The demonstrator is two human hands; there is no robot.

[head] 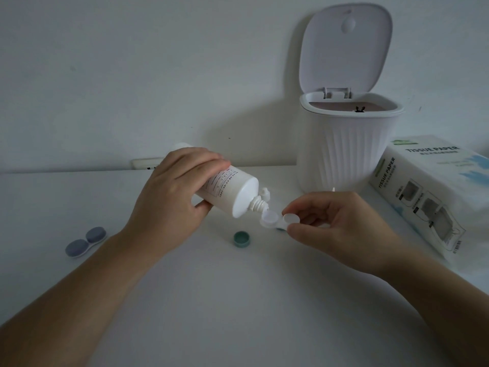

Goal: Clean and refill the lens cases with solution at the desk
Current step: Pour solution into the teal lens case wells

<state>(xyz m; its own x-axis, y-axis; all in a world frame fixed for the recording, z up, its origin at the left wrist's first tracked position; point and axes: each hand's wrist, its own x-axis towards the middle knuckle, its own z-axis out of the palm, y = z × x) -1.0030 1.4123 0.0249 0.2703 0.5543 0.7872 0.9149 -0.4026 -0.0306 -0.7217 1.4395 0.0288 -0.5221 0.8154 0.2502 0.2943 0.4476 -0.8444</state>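
The step in hand is judged to be the filling of one well of the white plastic double-well lens case (275, 220), which is pinched at its right end between thumb and fingertips of the right hand (336, 221) and held just above the white desk top (238, 300). The white plastic solution bottle with printed label (227, 193) is gripped round its body by the left hand (172, 197) and tipped down to the right, its ribbed nozzle (260, 205) brought just above the left well, the flip cap hanging open beside it. The step would be done best if the case were kept level, the nozzle held off the well's rim so that it is not soiled, and the bottle squeezed gently, since a hard squeeze could flood so shallow a cup. Whether liquid is yet in the well cannot be told. A small round green screw cap (241, 238) lies on the desk just below the bottle; something green shows under the held case but is too hidden to name. Well to the left a second lens case with two grey-blue caps (86, 242) lies closed. Nothing is seen to obstruct the pour. Farther back to the right lies a white tissue paper box (423, 186), and behind it a white ribbed desktop bin (349, 149) stands with its lid (346, 49) raised against the wall.
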